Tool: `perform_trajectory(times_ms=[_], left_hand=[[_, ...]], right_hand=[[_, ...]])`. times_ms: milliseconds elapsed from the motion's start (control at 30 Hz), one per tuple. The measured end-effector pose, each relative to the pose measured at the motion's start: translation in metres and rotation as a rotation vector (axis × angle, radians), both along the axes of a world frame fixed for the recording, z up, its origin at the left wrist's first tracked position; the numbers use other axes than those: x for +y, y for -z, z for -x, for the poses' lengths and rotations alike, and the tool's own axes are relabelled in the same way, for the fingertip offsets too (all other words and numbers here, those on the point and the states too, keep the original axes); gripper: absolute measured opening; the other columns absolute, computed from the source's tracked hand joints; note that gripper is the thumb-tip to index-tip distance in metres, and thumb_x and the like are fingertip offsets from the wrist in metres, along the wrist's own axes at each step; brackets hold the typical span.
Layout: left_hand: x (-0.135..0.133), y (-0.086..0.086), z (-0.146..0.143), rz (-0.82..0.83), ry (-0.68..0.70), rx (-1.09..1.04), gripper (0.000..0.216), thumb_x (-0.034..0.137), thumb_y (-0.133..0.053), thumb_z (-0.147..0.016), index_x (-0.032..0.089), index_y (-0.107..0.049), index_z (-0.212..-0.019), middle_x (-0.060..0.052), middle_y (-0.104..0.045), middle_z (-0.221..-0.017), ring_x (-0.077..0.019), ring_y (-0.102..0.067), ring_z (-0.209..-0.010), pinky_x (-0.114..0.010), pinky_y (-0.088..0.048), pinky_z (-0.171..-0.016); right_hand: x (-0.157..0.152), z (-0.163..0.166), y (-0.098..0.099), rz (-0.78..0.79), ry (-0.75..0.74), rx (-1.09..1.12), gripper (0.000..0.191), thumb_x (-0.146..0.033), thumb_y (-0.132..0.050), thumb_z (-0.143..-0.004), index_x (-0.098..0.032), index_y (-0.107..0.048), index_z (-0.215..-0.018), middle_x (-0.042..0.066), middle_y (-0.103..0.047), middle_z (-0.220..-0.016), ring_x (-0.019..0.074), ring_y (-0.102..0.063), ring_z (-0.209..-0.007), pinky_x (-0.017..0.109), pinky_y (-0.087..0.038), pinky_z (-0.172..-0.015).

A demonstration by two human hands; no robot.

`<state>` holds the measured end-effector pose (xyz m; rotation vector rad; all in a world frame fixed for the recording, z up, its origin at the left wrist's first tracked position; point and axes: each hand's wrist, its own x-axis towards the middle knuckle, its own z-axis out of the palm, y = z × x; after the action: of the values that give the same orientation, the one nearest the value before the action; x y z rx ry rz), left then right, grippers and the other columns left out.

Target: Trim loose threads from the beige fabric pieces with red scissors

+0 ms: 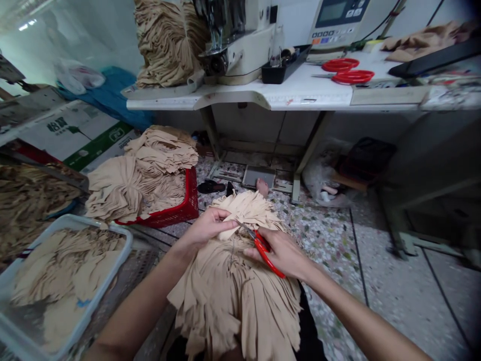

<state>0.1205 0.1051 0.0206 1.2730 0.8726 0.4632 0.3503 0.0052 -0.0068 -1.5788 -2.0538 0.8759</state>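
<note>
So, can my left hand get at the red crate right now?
Probably, if it lets go first: the left hand is pinching cloth, but nothing visible stands between it and the red crate.

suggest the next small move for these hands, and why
Probably one small, careful snip with the scissors: the right hand grips their red handles, and they point at the cloth close to where the left hand pinches it.

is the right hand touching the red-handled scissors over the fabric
Touching: the head view shows the right hand gripping the red-handled scissors by the handles.
</note>
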Motion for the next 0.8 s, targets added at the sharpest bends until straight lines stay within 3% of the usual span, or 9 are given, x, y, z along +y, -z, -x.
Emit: perform_trajectory(times_ms=[233,333,600,800], left_hand=[[-0.005,-0.003,-0.002,0.047,-0.011,0.061,0.033,0.040,-0.086,-0.072,0.010,-0.078,-0.083,-0.004,-0.069,-0.070,-0.0106,-0.053,-0.057,-0.021,-0.037,-0.057],[-0.006,-0.003,-0.004,0.023,-0.016,0.079,0.033,0.041,-0.085,-0.073,0.010,-0.078,-0.082,-0.004,-0.068,-0.070,-0.0109,-0.053,-0.058,-0.021,-0.036,-0.057],[-0.010,-0.001,-0.007,-0.081,0.039,0.080,0.033,0.043,-0.079,-0.081,0.010,-0.077,-0.085,-0.001,-0.064,-0.069,-0.0103,-0.049,-0.059,-0.020,-0.034,-0.058],[-0.012,-0.006,-0.008,-0.089,0.007,0.079,0.032,0.041,-0.080,-0.080,0.010,-0.076,-0.082,-0.001,-0.063,-0.069,-0.0101,-0.048,-0.061,-0.020,-0.035,-0.059]], right_hand=[[0.002,-0.002,0.015,0.040,0.067,0.032,0.047,-0.056,-0.067,-0.088,-0.021,-0.048,-0.063,-0.003,-0.049,-0.055,0.0136,-0.041,-0.053,0.027,-0.025,-0.054],[-0.001,-0.004,0.021,0.050,0.081,0.041,0.046,-0.058,-0.069,-0.086,-0.021,-0.050,-0.065,-0.003,-0.050,-0.056,0.0134,-0.041,-0.054,0.026,-0.024,-0.054],[-0.012,-0.006,0.006,0.034,0.016,-0.018,0.045,-0.065,-0.060,-0.091,-0.023,-0.048,-0.080,-0.001,-0.057,-0.067,0.0166,-0.051,-0.060,0.026,-0.025,-0.056],[-0.007,-0.001,0.001,0.018,0.029,-0.030,0.042,-0.061,-0.059,-0.092,-0.023,-0.047,-0.079,0.000,-0.058,-0.067,0.0166,-0.050,-0.059,0.026,-0.025,-0.056]])
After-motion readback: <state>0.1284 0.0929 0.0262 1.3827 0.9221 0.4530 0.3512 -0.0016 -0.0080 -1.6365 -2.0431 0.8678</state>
